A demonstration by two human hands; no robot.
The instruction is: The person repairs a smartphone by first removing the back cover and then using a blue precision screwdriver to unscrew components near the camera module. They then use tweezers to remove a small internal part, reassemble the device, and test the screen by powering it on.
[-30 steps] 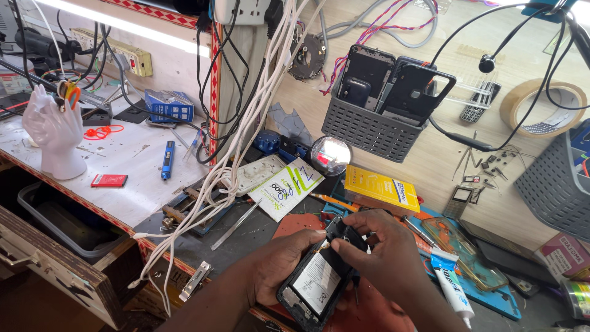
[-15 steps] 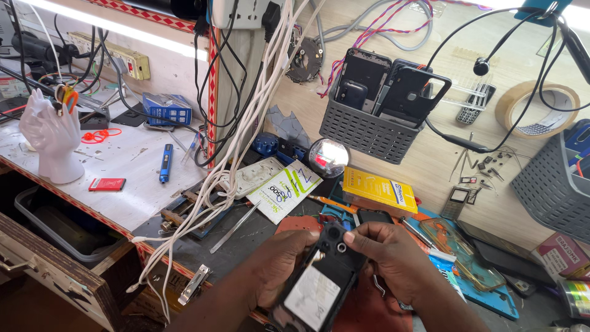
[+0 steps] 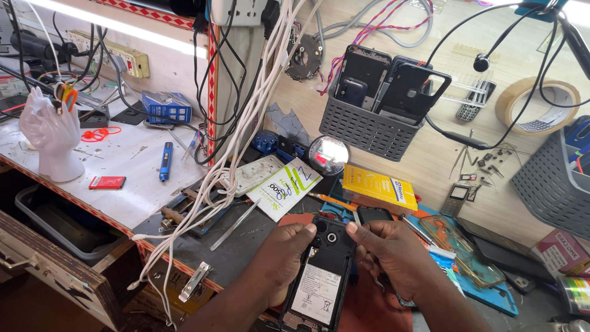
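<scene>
A black phone with its back cover off lies lengthwise between my hands, its white-labelled battery facing up. My left hand grips the phone's left side, thumb near the top corner by the camera holes. My right hand holds the right side, thumb pressing on the top edge. Under the phone lies a red mat.
A bundle of white cables hangs down at left. Tweezers, a white-and-green packet, a yellow box and a round lamp lie ahead. A grey basket of phone covers hangs on the wall. A white hand stand is far left.
The phone has turned from a tilted position to lying lengthwise toward me. Both hands shifted to its upper end, thumbs now on the top corners.
</scene>
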